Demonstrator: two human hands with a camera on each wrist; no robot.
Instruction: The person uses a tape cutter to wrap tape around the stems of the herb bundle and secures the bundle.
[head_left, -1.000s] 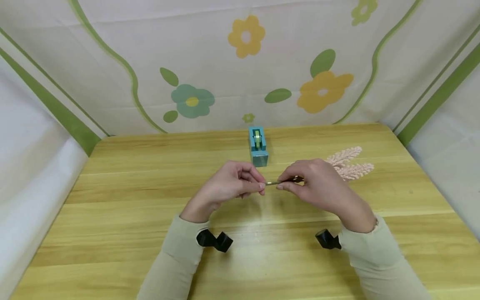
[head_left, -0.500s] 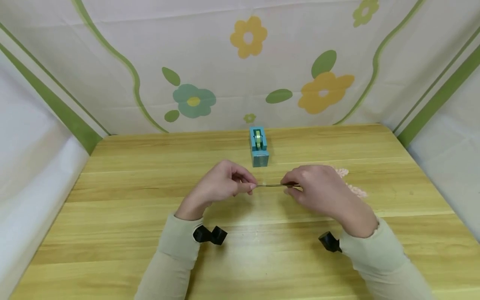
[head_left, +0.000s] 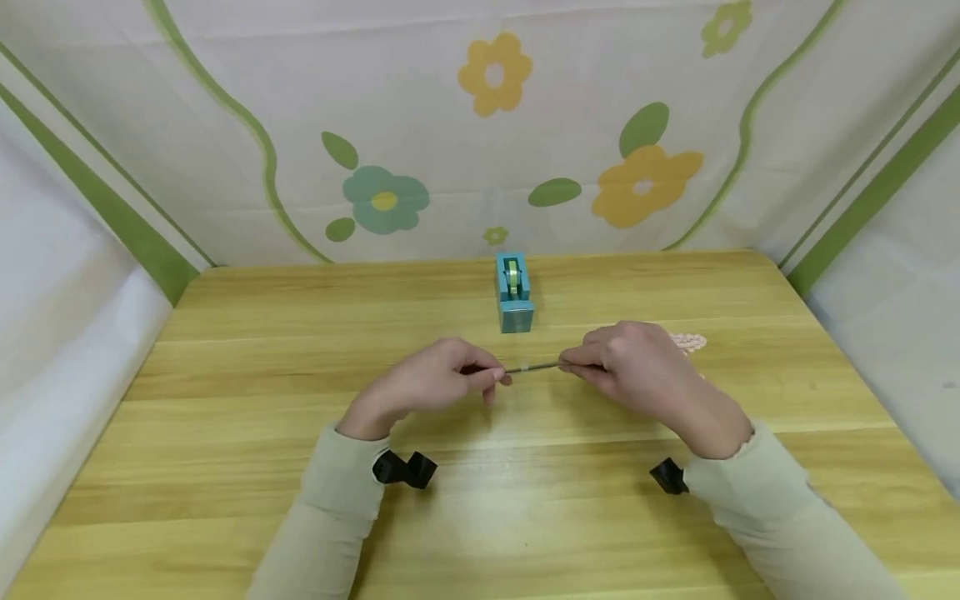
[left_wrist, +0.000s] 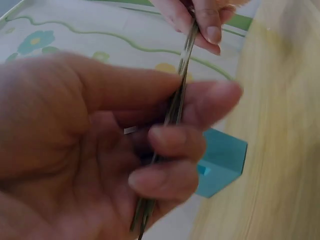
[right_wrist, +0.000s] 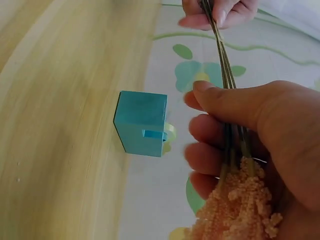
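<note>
Over the middle of the wooden table (head_left: pixel 225 417), both hands hold a thin bundle of wire stems (head_left: pixel 534 367) stretched level between them. My left hand (head_left: pixel 438 383) pinches the stems' left end; the left wrist view shows thumb and curled fingers round the stems (left_wrist: pixel 175 107). My right hand (head_left: pixel 637 367) grips the other end, thumb pressed on the stems (right_wrist: pixel 225 70), with the pink fuzzy sprigs (right_wrist: pixel 240 205) bunched in its palm. Pink sprig tips (head_left: pixel 688 342) stick out behind the right hand.
A small teal tape dispenser (head_left: pixel 513 293) with a green roll stands just behind the hands, also seen in the wrist views as a teal block (right_wrist: pixel 142 124). Flower-print cloth walls (head_left: pixel 480 125) close in the table on three sides.
The hands have drawn apart, the left sliding leftward along the stems, so more bare stem shows between them. The pink sprigs are now mostly hidden behind the right hand.
</note>
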